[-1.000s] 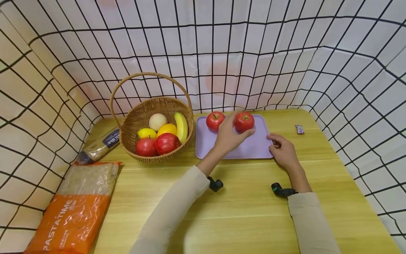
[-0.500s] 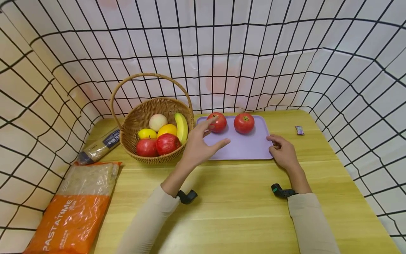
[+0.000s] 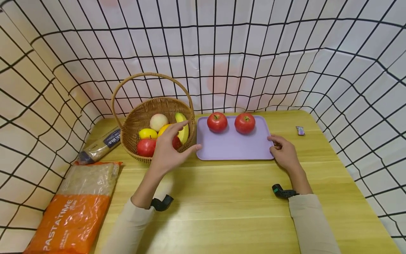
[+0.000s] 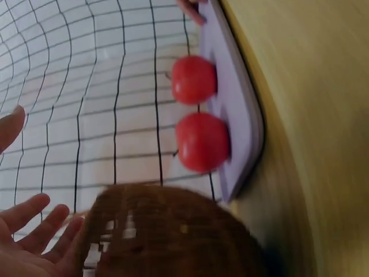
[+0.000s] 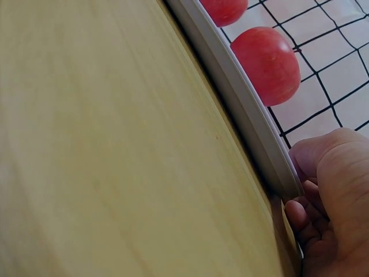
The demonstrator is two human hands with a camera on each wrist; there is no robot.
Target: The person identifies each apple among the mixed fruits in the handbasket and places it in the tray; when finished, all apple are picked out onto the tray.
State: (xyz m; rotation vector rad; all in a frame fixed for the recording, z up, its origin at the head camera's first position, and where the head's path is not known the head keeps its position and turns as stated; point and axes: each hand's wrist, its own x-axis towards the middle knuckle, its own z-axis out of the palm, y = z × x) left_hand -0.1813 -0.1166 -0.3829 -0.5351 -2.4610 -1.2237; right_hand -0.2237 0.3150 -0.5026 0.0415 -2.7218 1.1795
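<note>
In the head view my left hand [image 3: 168, 153] is held over the front right of the wicker basket [image 3: 136, 119], fingers and thumb spread with nothing between them. It partly hides an orange fruit, a red apple and the banana [image 3: 184, 136]. A pale round fruit [image 3: 158, 122], a lemon [image 3: 147, 133] and another red apple [image 3: 146, 147] also lie inside. Two red tomatoes [image 3: 217, 122] [image 3: 245, 123] sit apart on the purple tray [image 3: 234, 146]. My right hand [image 3: 285, 155] pinches the tray's right edge near its front corner; the right wrist view shows the fingers [image 5: 305, 216] curled there.
At the left lie an orange pasta bag [image 3: 71, 218] and, behind it, a clear packet with a dark label [image 3: 101, 144]. A small wrapped packet [image 3: 300, 130] rests right of the tray. Black-lined white sheeting [image 3: 234, 67] surrounds the table's back and sides.
My left hand has moved left from above the tray to over the basket, leaving both tomatoes on the tray. My right hand has stayed at the tray's edge.
</note>
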